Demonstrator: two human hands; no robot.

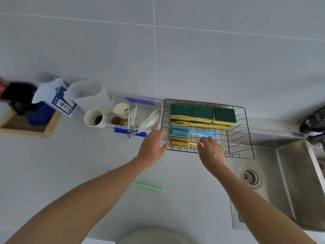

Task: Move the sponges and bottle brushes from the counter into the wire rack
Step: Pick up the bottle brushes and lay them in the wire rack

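Two brushes lie in the rack (246, 138), right of the middle of the frame: a blue brush (181, 130) and a yellow brush (179, 142). Behind them sit the sponges (202, 115) in a row. My right hand (211, 152) pinches the yellow brush's stick. My left hand (153, 147) is open, fingers spread, by the rack's left edge. A green stick (147, 187) lies on the tabletop (88, 164), low in the frame, half hidden by my arm. I might forget it. The thin stick could slip through the wires, too.
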